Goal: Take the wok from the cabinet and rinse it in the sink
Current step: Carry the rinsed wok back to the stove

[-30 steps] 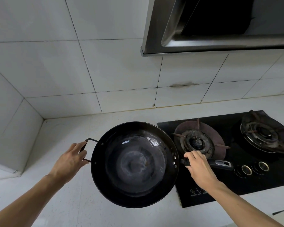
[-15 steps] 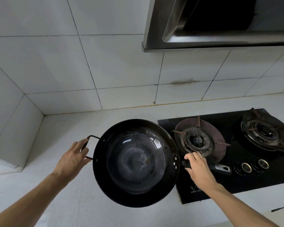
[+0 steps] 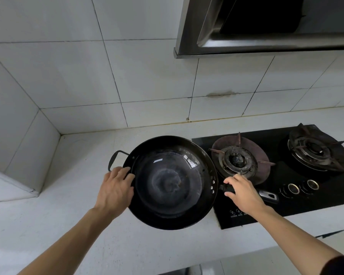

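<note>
Wok [image 3: 170,182] between left hand [image 3: 115,190] and right hand [image 3: 243,192].

Wok [image 3: 170,182]: round, black, dark steel, inside bare with a dull grey patch at the bottom.
Handles: small loop on the left, long black handle on the right.
Pose: mouth up, roughly level.
Place: over the tabletop, just beside the stove's left edge.

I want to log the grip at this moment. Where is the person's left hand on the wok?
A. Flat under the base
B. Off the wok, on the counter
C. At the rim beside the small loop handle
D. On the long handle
C: the left hand grips the wok at its rim, beside the empty loop handle; the right hand has the long handle.
</note>
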